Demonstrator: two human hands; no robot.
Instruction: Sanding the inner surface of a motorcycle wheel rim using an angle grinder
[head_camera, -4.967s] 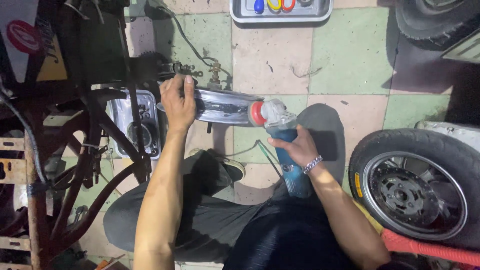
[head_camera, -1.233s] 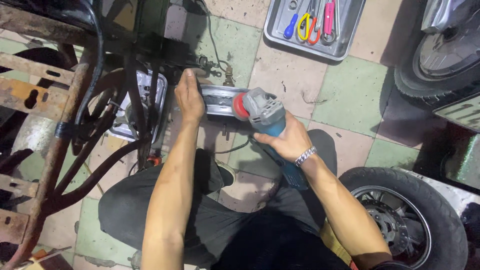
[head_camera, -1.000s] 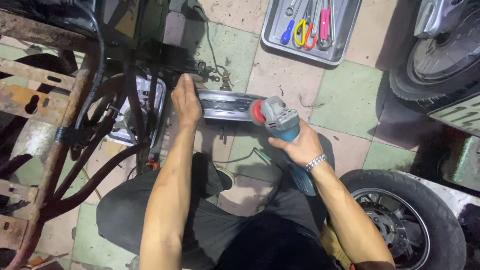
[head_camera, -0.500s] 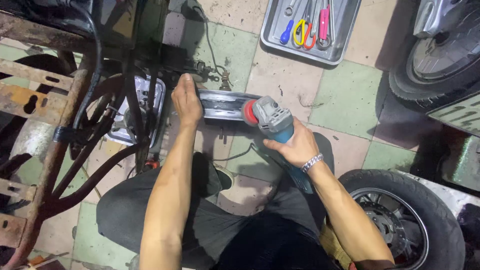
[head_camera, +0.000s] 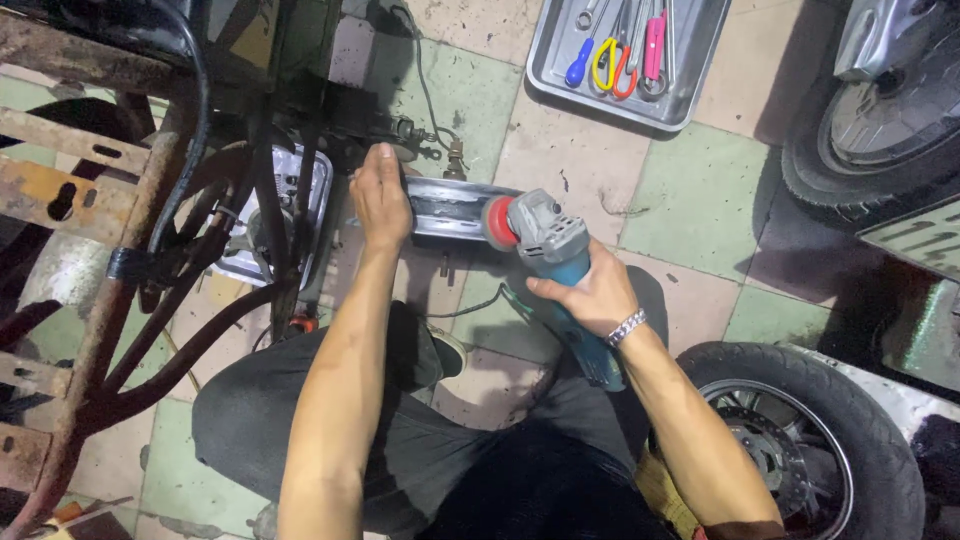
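My left hand presses down on the left end of a shiny metal arm that juts out from a rusty vehicle frame. My right hand grips the blue body of an angle grinder. Its red disc rests against the right part of the metal arm. A metal watch sits on my right wrist. My knees in dark trousers are below.
A steel tray with coloured-handled tools lies on the tiled floor at the top. One tyre and wheel lie at lower right, another wheel stands at upper right. A cable runs across the tiles.
The grinder's disc has shifted back and forth a little along the metal arm. My left hand has kept its hold, and the view has tilted slightly.
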